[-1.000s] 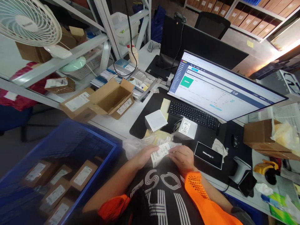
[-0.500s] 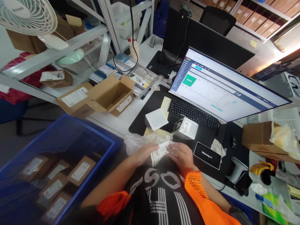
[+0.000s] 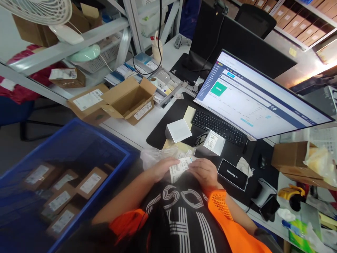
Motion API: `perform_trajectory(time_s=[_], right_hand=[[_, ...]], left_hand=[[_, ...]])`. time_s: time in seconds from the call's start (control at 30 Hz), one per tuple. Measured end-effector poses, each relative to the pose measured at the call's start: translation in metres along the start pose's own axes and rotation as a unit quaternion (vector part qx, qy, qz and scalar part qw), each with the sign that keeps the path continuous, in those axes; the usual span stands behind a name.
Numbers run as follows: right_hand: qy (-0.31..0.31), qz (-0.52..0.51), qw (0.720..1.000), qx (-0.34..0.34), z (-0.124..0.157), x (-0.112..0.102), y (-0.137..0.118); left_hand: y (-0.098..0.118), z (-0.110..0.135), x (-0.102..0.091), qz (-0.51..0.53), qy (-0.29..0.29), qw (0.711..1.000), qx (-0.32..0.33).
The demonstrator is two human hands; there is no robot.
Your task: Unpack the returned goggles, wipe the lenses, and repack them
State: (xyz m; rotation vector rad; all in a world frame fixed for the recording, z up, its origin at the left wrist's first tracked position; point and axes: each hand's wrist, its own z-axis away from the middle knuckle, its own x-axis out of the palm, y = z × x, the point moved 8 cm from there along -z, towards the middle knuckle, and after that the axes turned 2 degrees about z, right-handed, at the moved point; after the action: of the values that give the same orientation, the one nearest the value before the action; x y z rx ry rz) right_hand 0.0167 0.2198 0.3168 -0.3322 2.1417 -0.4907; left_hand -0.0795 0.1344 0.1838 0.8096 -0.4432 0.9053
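Observation:
My left hand pinches one side of a white printed paper with small black text and drawings. On the other side, my right hand grips it near the upper corner. The paper is held close to my chest at the desk's front edge; its text is too small to read. Just beyond my hands lies a crumpled clear plastic bag. Farther back stand a plain white box and another white box with a label. To the right of my right hand rests a flat black box with white lettering.
A blue bin with several labelled cartons stands at left. An open cardboard box sits on the desk's left part. Behind are a keyboard and monitor. A barcode scanner and mouse lie to the right.
The camera view has shifted slightly. Both hands keep hold of the printed paper, which is tilted a little differently; nothing has been let go.

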Motion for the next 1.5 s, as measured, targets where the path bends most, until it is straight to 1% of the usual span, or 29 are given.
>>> perform_trajectory(time_s=[0.1,0.27,0.43,0.57,0.7,0.8,0.97,1.1,1.17,1.33,1.4,1.5], right_hand=[[0.012,-0.001,1.0,-0.011,0.0,-0.003,-0.005],[0.014,0.015,0.999,-0.044,0.004,-0.006,-0.012],[0.006,0.048,0.998,-0.048,0.008,-0.007,-0.014],[0.004,0.062,0.997,-0.047,0.01,-0.006,-0.015],[0.012,0.05,0.999,-0.002,0.011,-0.006,-0.009],[0.005,0.015,0.999,0.032,0.012,-0.003,-0.003],[0.006,-0.027,0.997,0.069,0.012,0.001,0.005],[-0.014,-0.065,0.992,0.109,0.012,0.005,0.011],[-0.029,-0.08,0.989,0.119,0.012,0.007,0.012],[-0.052,-0.094,0.984,0.141,0.013,0.009,0.016],[-0.047,-0.07,0.988,0.129,0.013,0.007,0.013],[-0.018,0.011,0.998,0.064,0.011,-0.001,0.0]], left_hand=[[0.0,0.001,-0.002,0.003,0.004,1.0,-0.002],[-0.005,-0.001,0.0,0.027,-0.001,1.0,-0.012],[-0.01,-0.002,0.002,0.053,-0.007,0.998,-0.027],[-0.01,-0.001,0.005,0.067,-0.017,0.997,-0.037],[-0.006,-0.001,0.006,0.077,-0.019,0.996,-0.031],[-0.006,-0.001,0.005,0.074,-0.019,0.997,-0.026],[-0.002,0.001,0.006,0.061,-0.028,0.998,0.003],[-0.003,0.003,0.01,0.03,-0.077,0.997,0.002],[-0.003,0.003,0.011,0.018,-0.099,0.995,0.002],[-0.005,0.004,0.01,-0.022,-0.125,0.992,0.002],[-0.004,0.005,0.01,-0.036,-0.126,0.991,0.005],[-0.003,0.005,0.011,-0.03,-0.124,0.992,0.006]])
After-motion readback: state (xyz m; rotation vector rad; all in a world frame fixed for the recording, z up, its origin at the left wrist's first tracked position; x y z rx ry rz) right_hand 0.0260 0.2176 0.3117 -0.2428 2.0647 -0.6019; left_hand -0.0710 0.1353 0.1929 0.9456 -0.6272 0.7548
